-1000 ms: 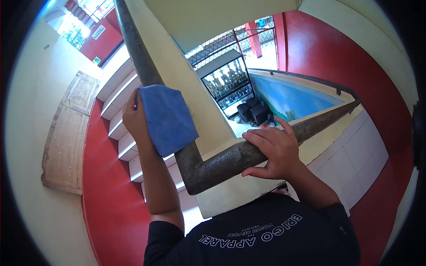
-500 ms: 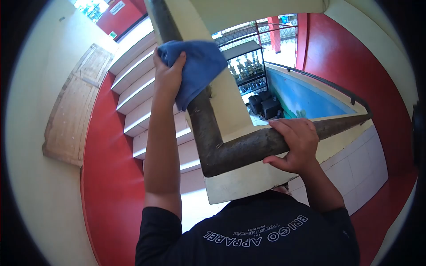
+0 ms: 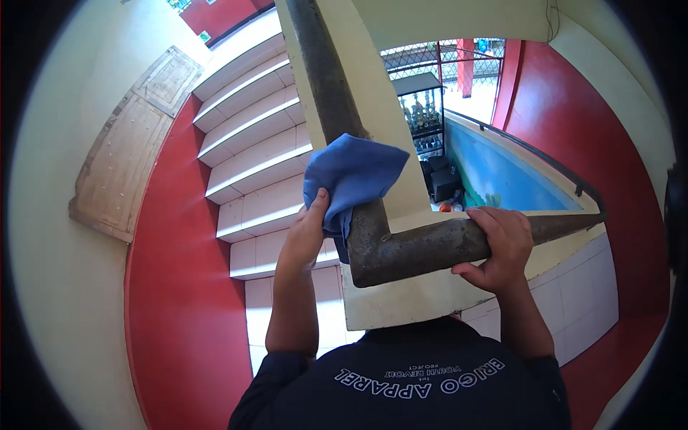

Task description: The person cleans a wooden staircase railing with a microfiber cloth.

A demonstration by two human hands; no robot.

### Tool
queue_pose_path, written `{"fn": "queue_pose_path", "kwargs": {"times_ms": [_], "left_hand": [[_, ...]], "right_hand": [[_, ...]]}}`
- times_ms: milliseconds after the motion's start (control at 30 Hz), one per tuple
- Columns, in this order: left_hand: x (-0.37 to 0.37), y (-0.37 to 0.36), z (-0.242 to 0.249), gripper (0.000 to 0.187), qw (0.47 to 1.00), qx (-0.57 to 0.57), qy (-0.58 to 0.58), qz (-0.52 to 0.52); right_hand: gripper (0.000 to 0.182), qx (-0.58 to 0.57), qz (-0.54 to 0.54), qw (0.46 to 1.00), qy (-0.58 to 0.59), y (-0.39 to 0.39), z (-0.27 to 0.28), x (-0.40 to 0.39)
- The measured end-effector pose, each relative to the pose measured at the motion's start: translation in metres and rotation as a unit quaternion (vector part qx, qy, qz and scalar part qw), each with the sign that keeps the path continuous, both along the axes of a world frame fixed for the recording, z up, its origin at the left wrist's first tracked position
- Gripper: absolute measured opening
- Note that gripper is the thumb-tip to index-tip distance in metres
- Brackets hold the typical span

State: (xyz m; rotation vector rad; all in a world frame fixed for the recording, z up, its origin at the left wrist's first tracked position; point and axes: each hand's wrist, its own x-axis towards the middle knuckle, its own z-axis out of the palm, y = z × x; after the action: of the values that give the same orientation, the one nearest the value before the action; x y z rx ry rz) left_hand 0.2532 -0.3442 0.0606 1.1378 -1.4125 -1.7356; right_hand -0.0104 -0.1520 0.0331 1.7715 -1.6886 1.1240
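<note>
A blue cloth (image 3: 355, 172) lies over the dark handrail (image 3: 326, 79), a little above its corner. My left hand (image 3: 309, 223) grips the cloth at its left edge, thumb on top and the other fingers mostly hidden. My right hand (image 3: 499, 245) is wrapped over the horizontal part of the handrail (image 3: 430, 247), with fingers across the far side and thumb on the near side. The rail rests on a cream wall (image 3: 401, 304).
White tiled stairs (image 3: 254, 158) rise on the left beside a red wall band (image 3: 179, 308). A wooden panel (image 3: 132, 154) leans at the far left. Beyond the rail are a shelf with trophies (image 3: 423, 115), black objects (image 3: 443, 179) and a blue painted wall (image 3: 509, 165).
My left hand has moved the cloth down along the rail, closer to the corner. My right hand still holds the rail. The view has shifted slightly.
</note>
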Motion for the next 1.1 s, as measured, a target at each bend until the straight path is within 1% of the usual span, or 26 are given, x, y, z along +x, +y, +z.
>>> {"fn": "queue_pose_path", "kwargs": {"times_ms": [33, 67, 100, 133, 200, 300, 400, 433, 533, 633, 733, 767, 800, 867, 933, 967, 1000, 1033, 1067, 1100], "left_hand": [[0.001, 0.004, -0.012, 0.060, 0.992, 0.046, 0.114, -0.013], [0.000, 0.010, -0.024, 0.061, 0.971, 0.088, 0.222, -0.030], [0.002, 0.021, -0.041, 0.060, 0.951, 0.117, 0.281, -0.053], [0.004, 0.031, -0.059, 0.057, 0.929, 0.149, 0.311, -0.132], [0.001, 0.064, -0.054, 0.058, 0.857, 0.262, 0.418, -0.148], [-0.005, 0.069, -0.032, 0.064, 0.885, 0.279, 0.349, -0.133], [-0.028, 0.059, -0.038, 0.072, 0.784, 0.325, 0.499, -0.178], [-0.035, 0.052, -0.047, 0.074, 0.770, 0.367, 0.496, -0.163], [-0.049, 0.055, -0.051, 0.071, 0.744, 0.340, 0.537, -0.206], [-0.036, 0.062, -0.047, 0.064, 0.749, 0.368, 0.519, -0.184], [-0.011, 0.073, -0.052, 0.060, 0.840, 0.245, 0.451, -0.177], [-0.004, 0.077, -0.048, 0.059, 0.889, 0.157, 0.403, -0.154], [0.003, 0.082, -0.039, 0.058, 0.926, 0.067, 0.349, -0.127], [0.014, 0.077, -0.032, 0.058, 0.946, -0.061, 0.314, -0.054], [0.024, 0.068, -0.033, 0.060, 0.925, -0.133, 0.354, 0.039], [0.026, 0.068, -0.029, 0.059, 0.928, -0.218, 0.298, 0.040], [0.026, 0.070, -0.020, 0.059, 0.921, -0.303, 0.240, 0.039], [0.023, 0.064, -0.016, 0.057, 0.926, -0.366, 0.093, 0.025], [0.019, 0.057, -0.012, 0.056, 0.902, -0.429, -0.052, 0.009], [0.012, 0.043, -0.012, 0.054, 0.850, -0.445, -0.281, -0.018]], "right_hand": [[0.080, -0.002, 0.001, 1.000, 0.004, -0.001, 0.000, 0.000], [0.080, -0.007, -0.001, 1.000, 0.003, -0.001, -0.001, 0.001], [0.081, -0.012, -0.003, 1.000, 0.002, -0.002, -0.003, 0.001], [0.081, -0.009, -0.003, 1.000, 0.004, -0.001, -0.003, 0.001], [0.082, -0.005, -0.003, 1.000, 0.008, -0.002, -0.003, 0.001], [0.081, -0.007, -0.006, 1.000, 0.010, -0.002, -0.002, 0.003], [0.081, -0.004, -0.002, 1.000, 0.004, -0.003, -0.004, 0.002], [0.081, -0.002, -0.001, 1.000, 0.002, -0.002, -0.002, 0.002], [0.080, 0.004, -0.005, 1.000, -0.007, -0.001, 0.001, 0.005], [0.079, 0.007, -0.005, 1.000, -0.013, 0.000, 0.002, 0.005], [0.079, 0.007, -0.003, 1.000, -0.004, 0.001, 0.003, 0.003], [0.079, 0.004, -0.001, 1.000, -0.003, 0.001, 0.002, 0.002], [0.079, 0.003, 0.001, 1.000, -0.003, 0.001, 0.001, 0.001], [0.079, -0.004, -0.004, 1.000, 0.004, -0.001, 0.000, 0.000], [0.078, -0.011, -0.004, 1.000, -0.002, -0.001, 0.000, 0.002], [0.078, -0.008, -0.004, 1.000, -0.002, -0.001, -0.001, 0.003], [0.078, -0.008, -0.005, 1.000, 0.000, -0.001, -0.002, 0.003], [0.077, -0.008, -0.007, 1.000, 0.003, -0.001, -0.002, 0.002], [0.077, -0.009, -0.008, 1.000, 0.002, -0.001, -0.001, 0.002], [0.077, -0.009, -0.008, 1.000, 0.001, -0.001, -0.001, 0.003]]}}
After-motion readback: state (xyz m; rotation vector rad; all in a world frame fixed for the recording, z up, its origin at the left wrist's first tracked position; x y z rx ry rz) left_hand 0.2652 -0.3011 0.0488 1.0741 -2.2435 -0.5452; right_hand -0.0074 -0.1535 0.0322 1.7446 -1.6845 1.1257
